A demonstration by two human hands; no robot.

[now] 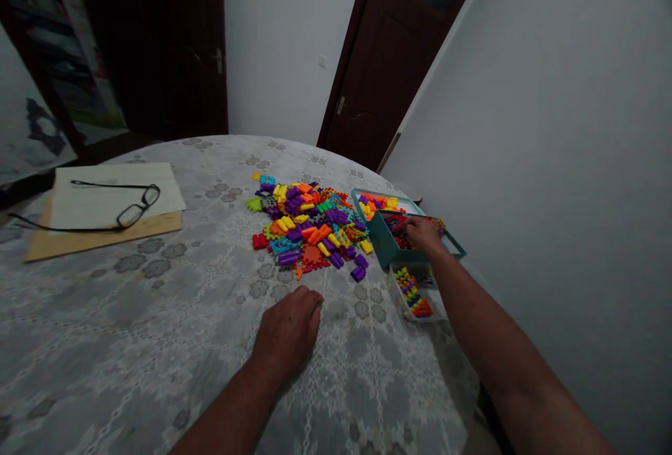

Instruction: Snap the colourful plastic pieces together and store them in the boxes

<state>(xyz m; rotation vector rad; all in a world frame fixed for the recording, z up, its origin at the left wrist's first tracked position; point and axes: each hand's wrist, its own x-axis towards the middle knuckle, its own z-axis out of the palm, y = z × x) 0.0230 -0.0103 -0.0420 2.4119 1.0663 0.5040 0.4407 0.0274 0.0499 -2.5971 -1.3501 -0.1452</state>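
Note:
My left hand (290, 325) rests on the tablecloth just in front of a heap of colourful plastic building pieces (315, 220). Its fingers are curled in, and nothing shows in them. My right hand (423, 234) reaches into a dark green box (386, 245), over mostly red pieces (397, 225). The fingers there are pinched together; whatever they hold is too small and dark to make out. Behind, the box's lid (358, 197) carries orange, yellow and purple pieces (374, 204). Below my right forearm stands a clear plastic container (397, 301) with a row of multicoloured pieces (412, 292).
At the left, black-framed glasses (130, 215) lie on white paper (89, 196) over a tan envelope or folder (52, 248). A patterned grey cloth covers the round table (210, 315). A white wall (551, 126) runs close along the right side.

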